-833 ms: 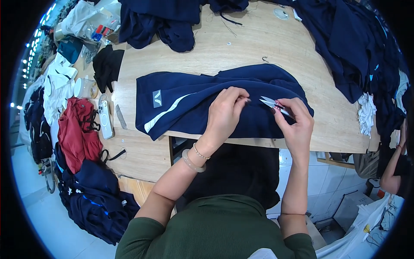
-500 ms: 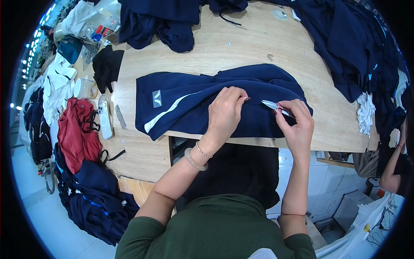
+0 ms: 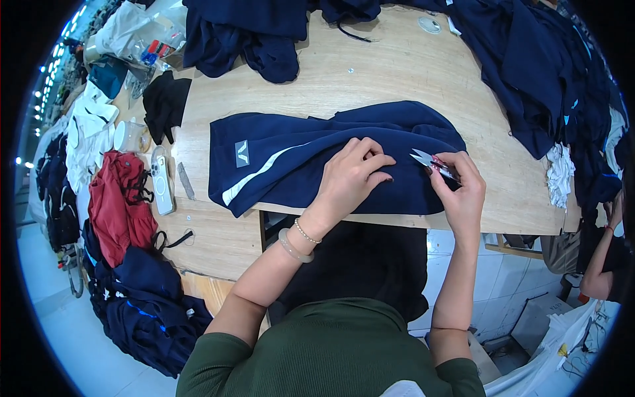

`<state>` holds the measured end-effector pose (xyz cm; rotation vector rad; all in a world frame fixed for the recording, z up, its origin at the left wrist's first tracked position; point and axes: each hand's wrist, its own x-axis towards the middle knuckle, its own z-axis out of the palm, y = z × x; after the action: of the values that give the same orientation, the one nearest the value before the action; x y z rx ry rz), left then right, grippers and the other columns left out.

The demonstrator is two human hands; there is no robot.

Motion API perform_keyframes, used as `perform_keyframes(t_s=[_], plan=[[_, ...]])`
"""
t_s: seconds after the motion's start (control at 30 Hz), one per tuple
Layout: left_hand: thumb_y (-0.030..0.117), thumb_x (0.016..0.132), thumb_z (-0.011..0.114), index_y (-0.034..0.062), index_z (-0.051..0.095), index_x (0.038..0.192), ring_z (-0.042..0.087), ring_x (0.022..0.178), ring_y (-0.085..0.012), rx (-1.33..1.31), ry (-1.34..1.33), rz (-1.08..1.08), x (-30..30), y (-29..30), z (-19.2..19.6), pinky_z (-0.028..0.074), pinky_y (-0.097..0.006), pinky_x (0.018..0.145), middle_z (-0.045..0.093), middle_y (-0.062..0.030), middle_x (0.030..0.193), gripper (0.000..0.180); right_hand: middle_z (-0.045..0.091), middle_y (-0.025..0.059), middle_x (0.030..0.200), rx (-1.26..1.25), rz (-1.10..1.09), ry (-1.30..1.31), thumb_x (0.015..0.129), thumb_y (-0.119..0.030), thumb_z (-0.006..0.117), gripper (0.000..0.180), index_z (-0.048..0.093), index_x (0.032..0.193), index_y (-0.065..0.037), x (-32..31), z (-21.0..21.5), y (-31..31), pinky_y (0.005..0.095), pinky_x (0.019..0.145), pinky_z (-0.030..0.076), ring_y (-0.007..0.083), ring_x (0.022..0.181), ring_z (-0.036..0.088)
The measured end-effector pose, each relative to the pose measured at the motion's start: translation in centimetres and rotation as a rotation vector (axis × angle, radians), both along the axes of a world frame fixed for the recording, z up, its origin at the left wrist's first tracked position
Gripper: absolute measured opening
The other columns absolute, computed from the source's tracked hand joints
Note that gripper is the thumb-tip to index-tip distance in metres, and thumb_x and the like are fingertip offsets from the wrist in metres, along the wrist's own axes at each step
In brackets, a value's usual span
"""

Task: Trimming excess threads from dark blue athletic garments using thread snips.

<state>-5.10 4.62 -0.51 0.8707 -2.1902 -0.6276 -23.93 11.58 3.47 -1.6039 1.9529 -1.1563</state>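
A navy garment (image 3: 291,142) with a white stripe and a grey patch lies folded across the wooden table in front of me. Over its middle is my left hand (image 3: 350,173), thumb and fingers apart, with nothing between them. It rests on or just above the cloth. My right hand (image 3: 461,188) is closed round thread snips (image 3: 433,163), over the garment's right part. The snips' two silver blades point left toward my left hand and stand slightly apart. Part of their handle is hidden by my fingers.
Piles of navy clothing (image 3: 248,36) lie at the table's far edge and at the right (image 3: 529,73). A phone (image 3: 161,178), a black cloth (image 3: 167,106) and a red garment (image 3: 119,205) are at the left. Crumpled white fabric (image 3: 560,175) sits right. Another person's arm (image 3: 602,264) shows far right.
My left thumb and fingers have parted from a pinch. My right hand has shifted slightly right with the snips, whose blades now show apart.
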Motion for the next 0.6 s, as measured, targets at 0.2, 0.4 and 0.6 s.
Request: perform_keyframes(t_s=[0.2, 0.4, 0.6], plan=[[0.003, 0.077, 0.067, 0.0024, 0.062, 0.082, 0.059, 0.073, -0.0228, -0.027, 0.066, 0.1, -0.2, -0.3, -1.1, 0.049, -0.03, 0.064, 0.059, -0.0069, 0.078, 0.008, 0.06, 0.0082, 0.079, -0.013, 0.017, -0.01, 0.075, -0.007, 0.069, 0.016, 0.063, 0.087, 0.001, 0.2, -0.2, -0.1, 0.0275, 0.066, 0.045, 0.0189, 0.075, 0.058], [0.004, 0.083, 0.061, 0.0029, 0.055, 0.083, 0.059, 0.069, -0.0259, 0.045, 0.125, 0.14, -0.3, -0.6, -0.8, 0.048, -0.033, 0.06, 0.057, -0.0091, 0.074, 0.005, 0.059, 0.0075, 0.075, -0.079, 0.125, 0.143, 0.071, -0.005, 0.069, 0.013, 0.063, 0.082, 0.0, 0.7, -0.2, -0.9, 0.0288, 0.062, 0.045, 0.021, 0.07, 0.056], [0.001, 0.083, 0.061, 0.0009, 0.057, 0.084, 0.06, 0.069, -0.0282, 0.09, 0.11, 0.139, -0.3, -0.6, -0.4, 0.048, -0.032, 0.061, 0.059, -0.0117, 0.076, 0.004, 0.057, 0.0037, 0.073, -0.106, 0.22, 0.361, 0.07, -0.007, 0.07, 0.012, 0.062, 0.078, -0.005, 2.1, 0.2, -1.7, 0.0298, 0.059, 0.044, 0.0198, 0.068, 0.053]])
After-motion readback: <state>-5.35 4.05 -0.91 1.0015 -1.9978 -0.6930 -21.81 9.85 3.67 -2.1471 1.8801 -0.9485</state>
